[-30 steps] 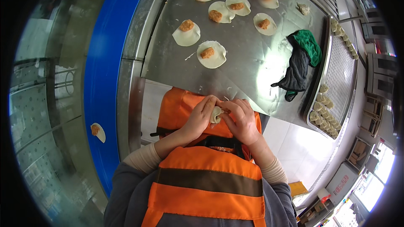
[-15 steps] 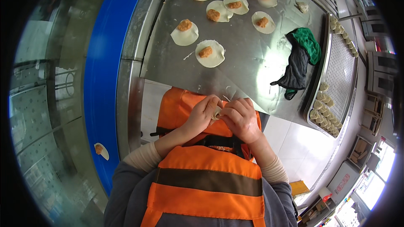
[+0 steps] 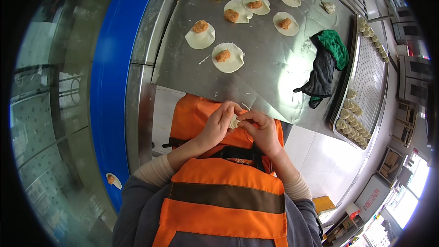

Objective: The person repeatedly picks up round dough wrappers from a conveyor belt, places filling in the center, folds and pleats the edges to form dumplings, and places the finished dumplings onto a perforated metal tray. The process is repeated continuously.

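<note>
Above the orange apron, close to the table's near edge, both my hands are on one small pale dumpling (image 3: 234, 121). My left hand (image 3: 215, 126) cups it from the left with the thumb along its side. The fingertips of my right hand (image 3: 259, 130) pinch the dough's rim from the right. Much of the dumpling is hidden by my fingers. Beyond my hands, a round wrapper (image 3: 233, 64) topped with orange-brown filling lies on the steel table (image 3: 192, 75). Several similar filled wrappers, such as the far-left wrapper (image 3: 201, 40), are spread across the far half.
A perforated tray (image 3: 369, 73) holding several rows of finished dumplings (image 3: 352, 121) stands at the right. Next to it lies a green and dark grey cloth (image 3: 324, 66). Along the left runs a blue belt (image 3: 109, 110), carrying another filled wrapper (image 3: 113, 181). A clear crumpled lump (image 3: 328, 7) sits far right.
My right fingers have shifted slightly around the dumpling's rim. The wrapper on the blue belt has moved nearer to me. At the far side, one wrapper's filling, blurred before, now shows clearly.
</note>
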`<state>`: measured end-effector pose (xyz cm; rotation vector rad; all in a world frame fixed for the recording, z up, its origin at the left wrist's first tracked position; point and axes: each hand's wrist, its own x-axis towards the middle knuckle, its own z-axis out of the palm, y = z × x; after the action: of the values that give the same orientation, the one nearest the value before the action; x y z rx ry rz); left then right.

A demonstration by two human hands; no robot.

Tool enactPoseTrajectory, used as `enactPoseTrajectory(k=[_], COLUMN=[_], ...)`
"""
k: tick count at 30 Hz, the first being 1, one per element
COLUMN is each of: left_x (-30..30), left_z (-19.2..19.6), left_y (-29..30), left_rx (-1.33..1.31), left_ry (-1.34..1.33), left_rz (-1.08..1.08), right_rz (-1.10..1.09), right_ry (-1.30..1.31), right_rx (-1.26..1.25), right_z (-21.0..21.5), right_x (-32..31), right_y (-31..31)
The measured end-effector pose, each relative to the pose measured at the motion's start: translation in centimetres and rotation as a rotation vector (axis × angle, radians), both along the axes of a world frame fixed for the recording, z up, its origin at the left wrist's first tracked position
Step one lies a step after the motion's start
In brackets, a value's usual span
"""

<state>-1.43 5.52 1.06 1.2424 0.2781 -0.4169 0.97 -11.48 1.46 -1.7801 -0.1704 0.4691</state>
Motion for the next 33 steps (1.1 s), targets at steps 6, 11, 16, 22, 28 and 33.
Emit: enactPoseTrajectory(k=[6, 11, 16, 22, 28, 33], left_x=[-0.5, -0.4, -0.6, -0.5, -0.1, -0.2], left_z=[-2.0, -1.4, -2.3, -2.5, -1.6, -3.3], left_y=[0.2, 0.2, 0.3, 0.5, 0.5, 0.2], left_rx=[0.060, -0.055, 0.086, 0.164, 0.169, 0.282], left_ry=[-0.165, -0.036, -0.129, -0.299, -0.201, -0.266], left_rz=[-0.073, -0.048, -0.072, -0.115, -0.087, -0.086], right_rz=[0.160, 0.242, 0.274, 0.252, 0.277, 0.322], right_ry=[-0.563, -0.773, -0.866, -0.795, -0.797, -0.887], right_rx=[-0.226, -0.276, -0.236, -0.206, -0.223, -0.235], right_z=[1.0, 0.4, 0.7, -0.2, 0.4, 0.8], right_x=[0.6, 0.9, 0.7, 1.1, 1.6, 1.5], right_y=[0.4, -0.6, -0.1, -0.7, -0.8, -0.7])
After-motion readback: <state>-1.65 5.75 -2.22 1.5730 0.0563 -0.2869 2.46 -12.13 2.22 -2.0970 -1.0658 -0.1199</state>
